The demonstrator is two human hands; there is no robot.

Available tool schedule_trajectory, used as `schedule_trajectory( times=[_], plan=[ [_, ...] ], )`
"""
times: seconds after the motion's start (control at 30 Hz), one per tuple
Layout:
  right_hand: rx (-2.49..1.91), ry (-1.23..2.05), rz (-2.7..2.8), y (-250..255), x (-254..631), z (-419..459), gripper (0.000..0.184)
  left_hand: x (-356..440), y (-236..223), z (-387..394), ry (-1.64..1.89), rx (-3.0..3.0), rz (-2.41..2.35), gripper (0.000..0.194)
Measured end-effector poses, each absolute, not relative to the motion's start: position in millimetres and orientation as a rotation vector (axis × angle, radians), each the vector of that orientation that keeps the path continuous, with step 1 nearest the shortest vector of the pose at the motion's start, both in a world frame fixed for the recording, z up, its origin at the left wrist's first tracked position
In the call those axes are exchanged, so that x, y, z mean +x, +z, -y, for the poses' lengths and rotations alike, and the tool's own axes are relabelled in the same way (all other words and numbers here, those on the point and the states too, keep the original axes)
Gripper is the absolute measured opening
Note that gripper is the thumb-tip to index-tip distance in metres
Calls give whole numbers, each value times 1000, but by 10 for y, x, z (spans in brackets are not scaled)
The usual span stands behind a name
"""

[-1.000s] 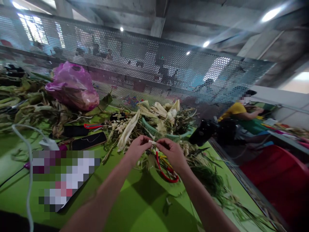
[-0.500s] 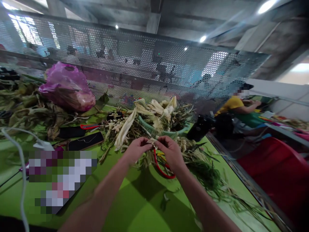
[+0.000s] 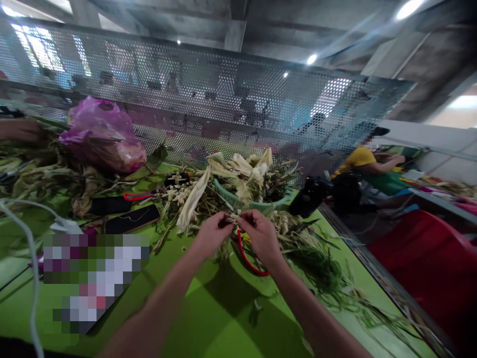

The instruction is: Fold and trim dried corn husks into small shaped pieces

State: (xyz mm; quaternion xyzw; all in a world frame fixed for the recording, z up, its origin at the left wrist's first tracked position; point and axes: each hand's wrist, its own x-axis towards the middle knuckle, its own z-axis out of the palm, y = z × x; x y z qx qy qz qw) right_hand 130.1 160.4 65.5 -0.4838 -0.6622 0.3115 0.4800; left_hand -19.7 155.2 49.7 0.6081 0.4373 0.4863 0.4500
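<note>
My left hand (image 3: 212, 232) and my right hand (image 3: 262, 234) meet over the green table (image 3: 227, 318), fingertips pinched together. Between them is a small pale strip of dried husk (image 3: 234, 217), mostly covered by the fingers. Under my right hand lies a tool with a curved red handle (image 3: 250, 265), partly hidden, with a bit of yellow beside it. Just beyond my hands stands a green basket (image 3: 257, 203) heaped with dry husks. A long pale husk (image 3: 194, 200) leans at its left side.
Green fibres (image 3: 324, 271) spread to the right. A dark phone (image 3: 132, 219), a red cutter (image 3: 138, 196) and a purple plastic bag (image 3: 102, 134) lie left. A white cable (image 3: 33, 248) crosses the left edge. Another person's hand (image 3: 22, 130) is at far left; a yellow-sleeved person (image 3: 359, 161) sits right.
Another person's arm has come into view at the far left, over the husk pile. My hands keep pinching the strip in nearly the same place, with only slight finger movement.
</note>
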Motion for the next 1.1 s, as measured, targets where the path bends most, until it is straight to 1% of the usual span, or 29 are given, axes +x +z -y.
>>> schedule_trajectory(
  times=[0.07, 0.13, 0.27, 0.37, 0.47, 0.6, 0.87, 1.0, 1.1],
  plan=[
    [-1170, 795, 1608, 700, 1309, -1596, 24, -222, 501, -1569, 1168, 1444, -965, 19],
    [-1156, 843, 1577, 727, 1311, -1584, 26, -234, 505, -1578, 1159, 1387, -930, 19],
    [-1120, 904, 1465, 716, 1319, -1569, 30, -229, 522, -1579, 1261, 1139, -947, 23],
    [-1153, 939, 1512, 673, 1321, -1550, 27, -227, 544, -1568, 1345, 968, -929, 29],
    [-1175, 935, 1626, 619, 1302, -1524, 27, -224, 569, -1544, 1342, 888, -884, 30],
    [-1178, 882, 1676, 579, 1272, -1497, 23, -212, 593, -1515, 1286, 912, -858, 28],
    [-1181, 684, 1812, 604, 1279, -1498, 12, -257, 559, -1552, 1253, 1159, -888, 22],
    [-1131, 779, 1823, 587, 1289, -1528, 11, -298, 573, -1549, 1129, 1034, -836, 25],
    [-1125, 906, 1728, 573, 1301, -1545, 16, -314, 569, -1551, 1144, 985, -822, 28]
  ],
)
